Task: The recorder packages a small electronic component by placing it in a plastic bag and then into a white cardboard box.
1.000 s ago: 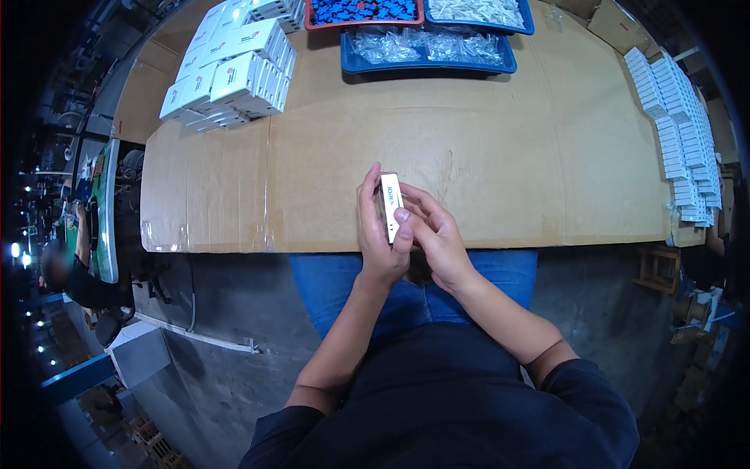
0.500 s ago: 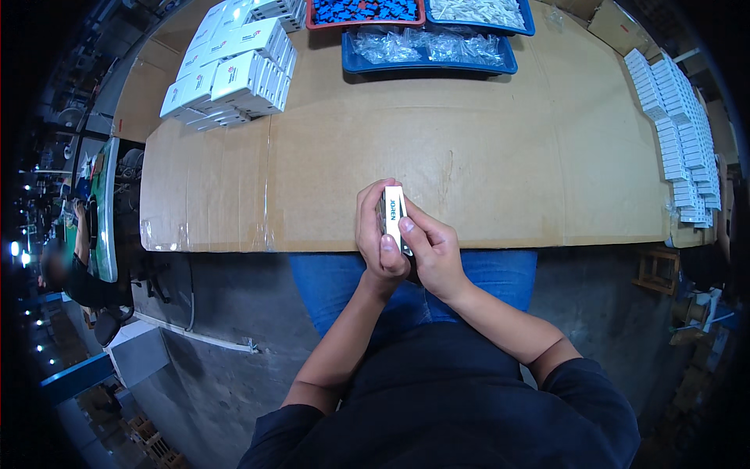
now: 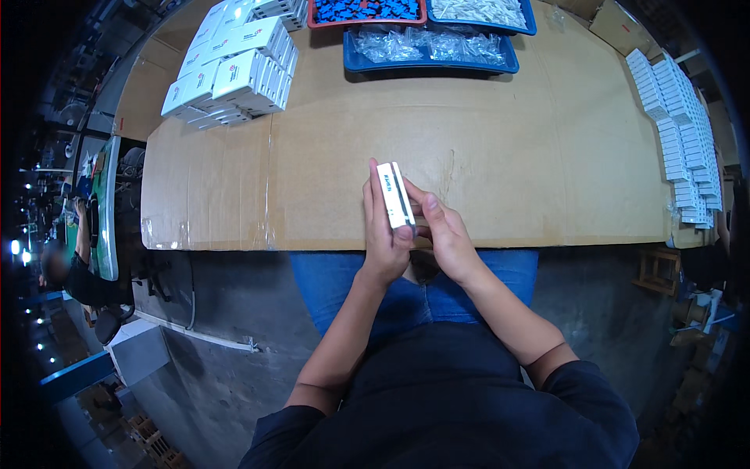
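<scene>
A slim white box (image 3: 395, 195) with dark print and a dark strip along its right side stands on edge above the front of the table. My left hand (image 3: 381, 238) is closed on it, with long fingers along its left side and the thumb at its near end. Close by its right side is my right hand (image 3: 449, 242), with the thumb lifted off and the fingers loosely bent. Its fingertips reach the box's edge and are partly hidden; whether they press on it cannot be seen.
Cardboard covers the table (image 3: 351, 141). White boxes (image 3: 234, 74) are piled at the far left, and smaller white boxes (image 3: 676, 133) at the right. At the back are a red tray (image 3: 367, 23) of blue parts, a blue tray (image 3: 430, 69) of clear bags and another blue tray (image 3: 531, 27) of white pieces.
The box has moved slightly away from me and tilted to the left. My right thumb has come off it, and my right hand has shifted a little to the right.
</scene>
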`<act>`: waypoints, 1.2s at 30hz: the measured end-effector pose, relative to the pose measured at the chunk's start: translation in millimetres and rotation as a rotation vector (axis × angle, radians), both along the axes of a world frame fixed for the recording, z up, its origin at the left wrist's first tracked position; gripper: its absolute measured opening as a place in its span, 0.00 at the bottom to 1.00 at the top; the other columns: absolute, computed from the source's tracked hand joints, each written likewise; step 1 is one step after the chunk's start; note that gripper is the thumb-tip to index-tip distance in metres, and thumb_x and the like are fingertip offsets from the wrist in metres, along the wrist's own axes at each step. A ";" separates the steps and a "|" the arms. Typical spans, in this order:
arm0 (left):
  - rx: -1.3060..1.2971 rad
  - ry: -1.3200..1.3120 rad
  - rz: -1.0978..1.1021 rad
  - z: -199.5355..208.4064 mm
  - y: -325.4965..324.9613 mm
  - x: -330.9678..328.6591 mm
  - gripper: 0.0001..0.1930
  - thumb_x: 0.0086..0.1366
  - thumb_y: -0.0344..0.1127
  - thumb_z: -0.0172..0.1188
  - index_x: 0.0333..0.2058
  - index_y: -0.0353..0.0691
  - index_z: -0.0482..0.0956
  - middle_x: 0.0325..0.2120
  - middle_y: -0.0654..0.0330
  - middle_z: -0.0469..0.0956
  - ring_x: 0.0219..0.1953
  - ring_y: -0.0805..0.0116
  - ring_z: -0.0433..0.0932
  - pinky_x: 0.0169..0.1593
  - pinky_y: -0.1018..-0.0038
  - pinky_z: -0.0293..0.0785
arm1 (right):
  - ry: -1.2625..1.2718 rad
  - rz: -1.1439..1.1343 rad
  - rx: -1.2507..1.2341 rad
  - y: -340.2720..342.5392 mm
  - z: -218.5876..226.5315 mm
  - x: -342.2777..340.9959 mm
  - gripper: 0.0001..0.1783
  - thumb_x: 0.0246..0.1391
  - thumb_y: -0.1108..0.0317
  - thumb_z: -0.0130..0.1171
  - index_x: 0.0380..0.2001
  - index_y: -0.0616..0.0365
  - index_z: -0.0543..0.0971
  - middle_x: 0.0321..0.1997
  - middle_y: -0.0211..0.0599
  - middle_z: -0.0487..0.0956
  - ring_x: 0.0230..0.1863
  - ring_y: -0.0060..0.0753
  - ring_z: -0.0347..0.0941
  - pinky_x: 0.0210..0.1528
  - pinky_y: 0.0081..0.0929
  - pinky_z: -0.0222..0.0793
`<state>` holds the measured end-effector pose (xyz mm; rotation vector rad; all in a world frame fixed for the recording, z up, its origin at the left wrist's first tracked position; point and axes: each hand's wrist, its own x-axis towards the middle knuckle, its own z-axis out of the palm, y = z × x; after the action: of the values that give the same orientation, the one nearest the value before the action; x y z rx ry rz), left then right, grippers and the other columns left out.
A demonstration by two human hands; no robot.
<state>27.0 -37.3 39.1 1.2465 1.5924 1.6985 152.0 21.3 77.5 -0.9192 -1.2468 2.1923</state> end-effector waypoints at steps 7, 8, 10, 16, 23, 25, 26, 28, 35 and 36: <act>-0.159 -0.977 -0.066 27.6 0.4 5.3 0.39 0.80 0.66 0.29 0.72 0.39 0.60 0.61 0.50 0.74 0.63 0.59 0.75 0.67 0.61 0.72 | -0.240 0.098 1.237 17.6 -4.1 14.1 0.51 0.53 0.44 0.72 0.74 0.56 0.66 0.77 0.51 0.59 0.78 0.57 0.58 0.75 0.66 0.53; -0.238 -1.011 -0.121 38.3 0.0 7.8 0.38 0.80 0.65 0.30 0.70 0.39 0.62 0.59 0.50 0.76 0.60 0.59 0.78 0.63 0.62 0.76 | -0.211 0.078 1.267 20.6 -9.5 14.9 0.52 0.49 0.43 0.74 0.72 0.54 0.68 0.76 0.50 0.64 0.75 0.58 0.62 0.74 0.72 0.51; -0.326 -1.066 -0.156 49.2 -0.4 12.7 0.35 0.81 0.64 0.30 0.64 0.40 0.68 0.56 0.51 0.78 0.55 0.60 0.82 0.57 0.64 0.81 | -0.193 0.070 1.323 28.0 -14.3 19.8 0.51 0.47 0.41 0.74 0.71 0.54 0.70 0.74 0.49 0.67 0.74 0.58 0.64 0.74 0.72 0.52; -0.319 -1.072 -0.223 42.5 -8.6 24.8 0.35 0.81 0.65 0.31 0.63 0.39 0.68 0.53 0.53 0.78 0.55 0.63 0.81 0.57 0.66 0.80 | -0.018 -0.094 1.356 26.7 -18.6 16.2 0.48 0.46 0.37 0.75 0.59 0.65 0.77 0.68 0.56 0.75 0.68 0.60 0.73 0.72 0.64 0.61; -0.310 -1.038 -0.290 43.1 -15.0 23.9 0.34 0.81 0.64 0.32 0.64 0.39 0.67 0.54 0.54 0.78 0.55 0.64 0.81 0.57 0.66 0.79 | 0.135 -0.156 1.421 22.4 -31.6 16.7 0.50 0.52 0.34 0.69 0.60 0.71 0.76 0.63 0.67 0.76 0.66 0.65 0.75 0.69 0.52 0.68; -0.297 -1.031 -0.301 43.8 -16.8 21.7 0.34 0.81 0.64 0.32 0.65 0.40 0.67 0.55 0.55 0.78 0.55 0.64 0.81 0.57 0.65 0.80 | 0.145 -0.158 1.418 20.8 -32.4 15.3 0.50 0.50 0.34 0.71 0.59 0.71 0.76 0.63 0.65 0.77 0.65 0.63 0.76 0.68 0.51 0.70; -0.332 -1.061 -0.287 46.3 -17.0 20.8 0.35 0.81 0.64 0.32 0.66 0.40 0.65 0.56 0.54 0.77 0.58 0.64 0.79 0.60 0.64 0.78 | 0.148 -0.165 1.323 19.7 -35.8 14.7 0.51 0.52 0.33 0.69 0.61 0.71 0.75 0.64 0.63 0.77 0.66 0.60 0.75 0.68 0.49 0.70; -0.336 -1.024 -0.308 40.7 -18.1 20.9 0.38 0.80 0.66 0.32 0.71 0.39 0.61 0.62 0.54 0.74 0.64 0.63 0.74 0.67 0.63 0.70 | 0.142 -0.226 1.041 13.5 -33.6 12.6 0.53 0.56 0.30 0.64 0.64 0.72 0.73 0.66 0.60 0.76 0.67 0.56 0.74 0.68 0.44 0.69; -0.149 -0.211 -0.204 6.9 -11.4 20.8 0.33 0.81 0.42 0.50 0.75 0.33 0.49 0.65 0.53 0.65 0.67 0.64 0.67 0.68 0.66 0.65 | 0.216 -0.194 0.547 1.4 -23.1 6.1 0.33 0.77 0.52 0.48 0.71 0.67 0.67 0.79 0.55 0.61 0.80 0.46 0.55 0.78 0.39 0.52; -0.154 -0.353 -0.152 3.9 -12.6 18.7 0.30 0.82 0.47 0.47 0.71 0.33 0.56 0.61 0.54 0.70 0.63 0.67 0.71 0.64 0.69 0.69 | 0.137 -0.142 0.608 2.3 -22.8 8.4 0.30 0.75 0.56 0.50 0.70 0.66 0.68 0.78 0.54 0.62 0.80 0.47 0.56 0.78 0.40 0.53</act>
<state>45.7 -50.0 42.9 0.9079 1.3524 1.5656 160.3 23.6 54.6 -0.5734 -1.5895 1.5841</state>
